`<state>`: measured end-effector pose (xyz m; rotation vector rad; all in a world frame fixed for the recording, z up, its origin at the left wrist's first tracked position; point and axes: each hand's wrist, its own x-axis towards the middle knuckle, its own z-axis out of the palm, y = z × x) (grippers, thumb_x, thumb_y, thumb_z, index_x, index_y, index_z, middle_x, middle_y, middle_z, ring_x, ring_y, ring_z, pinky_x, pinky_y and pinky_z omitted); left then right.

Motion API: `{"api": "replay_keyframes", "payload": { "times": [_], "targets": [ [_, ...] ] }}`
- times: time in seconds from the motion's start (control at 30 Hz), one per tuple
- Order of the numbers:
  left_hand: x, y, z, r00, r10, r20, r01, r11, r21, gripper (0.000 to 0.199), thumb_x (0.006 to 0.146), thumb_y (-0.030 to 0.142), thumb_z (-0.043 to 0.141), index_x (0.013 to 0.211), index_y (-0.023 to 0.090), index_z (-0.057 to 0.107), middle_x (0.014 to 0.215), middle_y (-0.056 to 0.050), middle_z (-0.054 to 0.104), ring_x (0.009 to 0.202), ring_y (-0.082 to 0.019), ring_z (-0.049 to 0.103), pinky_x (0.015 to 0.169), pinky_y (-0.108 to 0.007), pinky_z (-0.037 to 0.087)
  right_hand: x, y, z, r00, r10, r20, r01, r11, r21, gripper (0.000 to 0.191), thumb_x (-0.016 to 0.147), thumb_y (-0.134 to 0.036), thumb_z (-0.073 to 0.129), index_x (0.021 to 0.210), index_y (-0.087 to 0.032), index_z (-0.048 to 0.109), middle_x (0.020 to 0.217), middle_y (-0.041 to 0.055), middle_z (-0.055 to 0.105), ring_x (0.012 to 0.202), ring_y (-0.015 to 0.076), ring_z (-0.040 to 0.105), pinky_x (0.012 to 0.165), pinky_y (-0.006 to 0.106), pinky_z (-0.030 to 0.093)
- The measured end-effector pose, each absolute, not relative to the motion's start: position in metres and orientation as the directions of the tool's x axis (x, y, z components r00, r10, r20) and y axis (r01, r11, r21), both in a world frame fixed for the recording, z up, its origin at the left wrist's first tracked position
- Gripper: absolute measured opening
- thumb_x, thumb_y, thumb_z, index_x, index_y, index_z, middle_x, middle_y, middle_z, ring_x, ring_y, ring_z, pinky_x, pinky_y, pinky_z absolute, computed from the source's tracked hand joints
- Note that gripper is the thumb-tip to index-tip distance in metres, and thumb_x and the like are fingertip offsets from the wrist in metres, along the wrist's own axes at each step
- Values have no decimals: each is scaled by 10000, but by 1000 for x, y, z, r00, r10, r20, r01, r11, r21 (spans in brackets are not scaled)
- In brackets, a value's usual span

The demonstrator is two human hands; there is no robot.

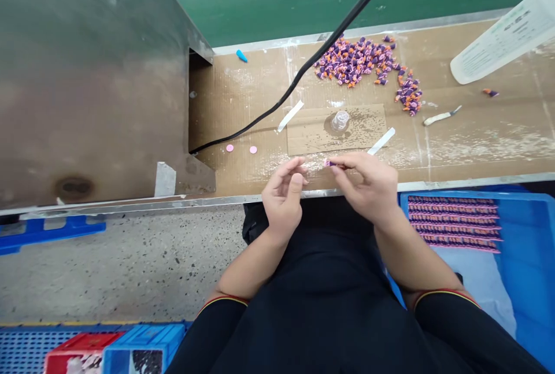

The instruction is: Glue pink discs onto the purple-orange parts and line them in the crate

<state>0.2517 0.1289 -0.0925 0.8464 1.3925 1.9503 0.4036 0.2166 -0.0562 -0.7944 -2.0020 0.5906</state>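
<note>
One small purple-and-pink piece (328,163) is pinched in the right hand (376,184), calling for a light grip; the left hand (281,203) curls loosely open nearby, cardboard (301,134) beyond.

Bright, even indoor light, soft pale sheen on the metal panel (95,85), faint shadows beneath the hands, small glints on the clear cup (340,121), wide-angle stretching toward the edges, slight softness overall.

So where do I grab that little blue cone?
I'd pinch the blue cone by its fatter end, coming down from above, finger and thumb on opposite sides. It lies on its side with both sides free, and its thin tip would probably slip more easily.
</note>
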Motion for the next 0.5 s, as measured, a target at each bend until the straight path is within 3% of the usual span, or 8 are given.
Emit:
{"api": "replay_keyframes", "payload": {
  "times": [0.13,0.3,0.5],
  "targets": [
    [239,136,-102,-660,741,126,-120,-269,956,200,989,452,832,1081,279,873,1043,-55,812,808,-101,729,672,-186,614,432,253,-62,-659,687,307,445,685,-577,153,970,-133,645,973,-236,758,929,44,787,861,221,738,785,356,615],
    [234,139,-104,-647,756,95,-142,-242,960,253,971,494,837,1030,251,871,1049,-72,786,771,-109,699,637,-215,600,436,273,-66,-848,505,160,415,822,-390,204,968,-104,560,920,-209,728,930,97,712,857,243,649,764,373,554],
    [234,141,-101,-660,750,45,-206,-238,949,247,954,487,844,996,245,869,942,-57,769,729,-106,671,635,-217,589,450,274,-62,-781,585,219,435,761,-482,377,949,-91,573,1276,-210,718,1151,97,771,1016,244,726,852,372,593]
  ]
}}
